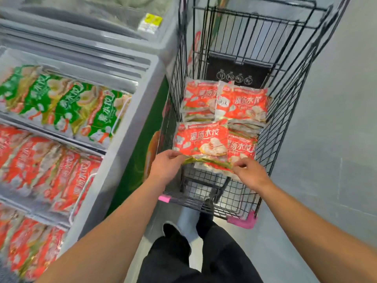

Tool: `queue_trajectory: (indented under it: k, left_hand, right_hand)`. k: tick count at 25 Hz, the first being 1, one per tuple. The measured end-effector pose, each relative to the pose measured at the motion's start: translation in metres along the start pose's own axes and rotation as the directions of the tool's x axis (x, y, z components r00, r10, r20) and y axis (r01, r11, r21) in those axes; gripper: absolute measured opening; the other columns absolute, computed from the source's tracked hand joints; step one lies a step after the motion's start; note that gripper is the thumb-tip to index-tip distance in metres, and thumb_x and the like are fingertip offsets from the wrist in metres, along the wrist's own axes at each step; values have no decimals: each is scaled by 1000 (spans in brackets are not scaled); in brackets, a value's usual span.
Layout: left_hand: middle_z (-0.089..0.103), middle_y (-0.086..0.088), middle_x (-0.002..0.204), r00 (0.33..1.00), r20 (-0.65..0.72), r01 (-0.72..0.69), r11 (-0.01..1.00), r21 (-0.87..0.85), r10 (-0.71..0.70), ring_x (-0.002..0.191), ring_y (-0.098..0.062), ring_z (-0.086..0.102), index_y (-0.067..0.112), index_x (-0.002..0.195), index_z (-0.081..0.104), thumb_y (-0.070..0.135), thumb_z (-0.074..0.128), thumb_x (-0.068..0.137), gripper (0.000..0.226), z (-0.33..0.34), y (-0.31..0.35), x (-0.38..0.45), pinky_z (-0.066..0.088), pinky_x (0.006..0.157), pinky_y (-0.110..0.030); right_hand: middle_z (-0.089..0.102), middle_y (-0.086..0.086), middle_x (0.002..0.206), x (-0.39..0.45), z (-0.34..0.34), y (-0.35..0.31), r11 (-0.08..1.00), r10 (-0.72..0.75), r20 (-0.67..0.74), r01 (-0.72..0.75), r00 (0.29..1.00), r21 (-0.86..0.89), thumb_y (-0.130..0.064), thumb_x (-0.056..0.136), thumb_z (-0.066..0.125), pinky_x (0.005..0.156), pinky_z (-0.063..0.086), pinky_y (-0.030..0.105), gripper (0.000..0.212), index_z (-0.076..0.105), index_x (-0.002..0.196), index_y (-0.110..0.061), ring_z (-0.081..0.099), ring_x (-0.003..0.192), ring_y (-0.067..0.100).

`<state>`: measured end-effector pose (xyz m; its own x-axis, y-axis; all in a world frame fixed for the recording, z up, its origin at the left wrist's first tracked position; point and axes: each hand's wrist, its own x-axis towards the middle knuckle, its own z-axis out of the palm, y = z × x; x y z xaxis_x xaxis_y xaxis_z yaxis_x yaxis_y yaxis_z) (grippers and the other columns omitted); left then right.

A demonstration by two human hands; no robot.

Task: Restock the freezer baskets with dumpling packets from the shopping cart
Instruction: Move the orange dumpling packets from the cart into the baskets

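A black wire shopping cart point(285, 111) stands ahead of me, holding several stacks of red dumpling packets point(242, 103). The nearest red packet point(202, 139) lies on top of the front left stack. My left hand point(166, 165) pinches its near left edge, and my right hand point(250, 172) pinches its near right edge. On the left is the open freezer point(126, 127), with white wire baskets point(81, 190) of red packets point(51, 176) standing on edge and a basket of green packets point(67, 107) behind them.
A second freezer with a shut glass lid point(91, 15) lies behind the open one. The cart has pink corner bumpers point(242, 221) and stands close to the freezer's green side. Grey floor point(336, 139) lies to the right. My legs and shoes are below the cart.
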<state>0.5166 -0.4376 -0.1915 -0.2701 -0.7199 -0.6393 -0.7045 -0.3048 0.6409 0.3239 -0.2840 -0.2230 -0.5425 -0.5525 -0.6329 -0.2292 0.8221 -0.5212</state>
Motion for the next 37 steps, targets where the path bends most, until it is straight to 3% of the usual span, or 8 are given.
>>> queue_trajectory:
  k: [9, 16, 18, 20, 23, 28, 35, 37]
  left_hand:
    - [71, 2, 94, 993, 70, 90, 992, 86, -96, 96, -24, 66, 28, 92, 68, 44, 61, 74, 26, 44, -23, 94, 54, 91, -45]
    - [62, 5, 110, 999, -36, 29, 999, 35, -28, 103, -13, 58, 17, 121, 63, 21, 58, 92, 29, 73, -53, 156, 45, 89, -26]
    - [62, 4, 112, 998, -53, 31, 998, 55, -28, 103, -12, 57, 17, 122, 63, 23, 60, 92, 31, 80, -61, 168, 45, 91, -26]
    - [65, 5, 109, 997, -69, 22, 997, 78, -17, 102, -12, 58, 18, 119, 65, 26, 63, 90, 31, 87, -67, 178, 46, 92, -26]
    - [64, 7, 107, 990, -142, 4, 989, 145, 17, 98, -12, 58, 20, 113, 66, 29, 64, 89, 27, 94, -75, 192, 40, 83, -21]
    - [60, -3, 125, 976, -161, 172, 972, 161, -146, 112, -24, 56, 22, 119, 62, 26, 44, 100, 26, 104, -76, 211, 46, 95, -35]
    - [69, -6, 108, 987, -46, 160, 974, 157, -155, 98, -27, 63, 19, 105, 69, 30, 44, 98, 28, 108, -52, 232, 52, 90, -38]
    - [71, -9, 102, 982, -64, 182, 981, 60, -178, 92, -27, 66, 19, 91, 70, 26, 50, 95, 22, 106, -49, 237, 54, 82, -37]
  right_hand:
    - [58, 1, 126, 82, 34, 7, 989, 110, 23, -112, 994, 96, -28, 92, 58, 86, 37, 26, 37, 57, 127, -16, 52, 108, 17]
    - [57, -8, 106, 150, 81, 22, 928, 273, -143, -221, 951, 300, -34, 91, 56, 88, 46, 34, 32, 55, 121, -22, 56, 101, 18]
    - [63, -5, 97, 163, 94, 27, 906, 292, -181, -211, 939, 367, -38, 87, 55, 87, 51, 41, 21, 61, 102, -25, 61, 97, 24]
    - [66, 1, 85, 168, 103, 33, 885, 300, -234, -178, 925, 431, -33, 85, 55, 77, 51, 40, 16, 62, 83, -18, 63, 87, 28]
    - [69, 5, 88, 158, 98, 47, 848, 347, -302, -160, 888, 505, -27, 85, 60, 80, 52, 43, 17, 62, 83, -10, 63, 85, 26]
    - [69, 5, 88, 127, 88, 85, 838, 437, -281, -274, 854, 472, -28, 86, 57, 77, 51, 40, 18, 64, 85, -12, 62, 83, 26]
    - [70, -2, 98, 152, 77, 84, 736, 529, -204, -327, 824, 592, -39, 81, 61, 77, 52, 36, 23, 68, 90, -19, 64, 90, 20]
    - [72, 0, 92, 160, 68, 76, 721, 527, -237, -283, 816, 632, -28, 84, 59, 72, 52, 34, 11, 67, 81, -21, 65, 86, 21]
